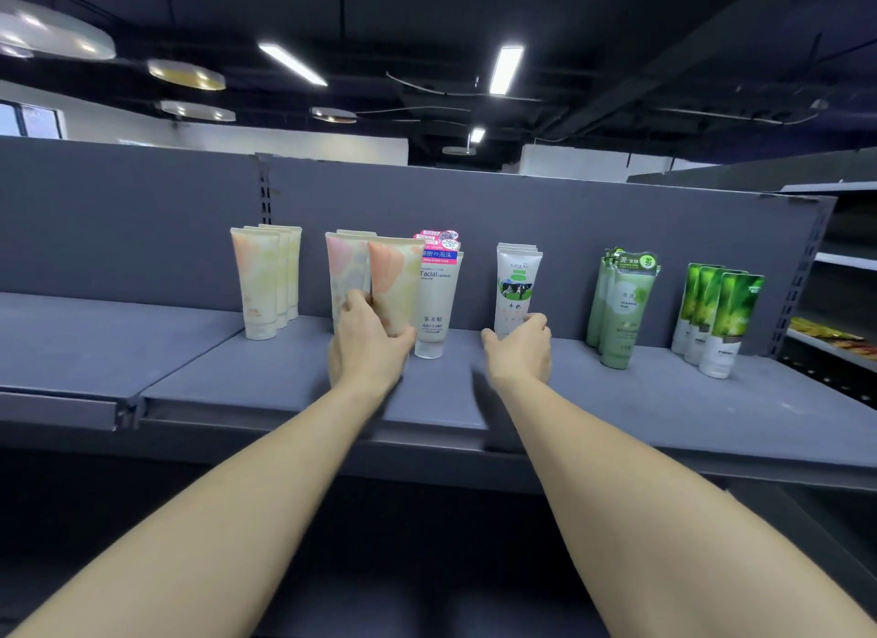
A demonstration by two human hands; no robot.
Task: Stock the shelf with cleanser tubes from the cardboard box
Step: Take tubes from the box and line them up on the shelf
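Note:
Both arms reach onto the grey shelf (pixel 294 376). My left hand (pixel 368 340) grips the lower part of a cream tube with a peach patch (pixel 396 281), held upright in front of a row of similar tubes (pixel 344 272). My right hand (pixel 519 348) holds the base of a white tube with a cow picture (pixel 517 281), the front one of its row. A grey "Facial" tube (pixel 436 305) stands between my hands. The cardboard box is out of view.
Further rows stand on the shelf: cream tubes (pixel 263 286) at the left, pale green tubes (pixel 621 305) and bright green-and-white tubes (pixel 721 319) at the right. The grey back panel (pixel 474 200) rises behind them. Another rack (pixel 844 267) stands at the far right.

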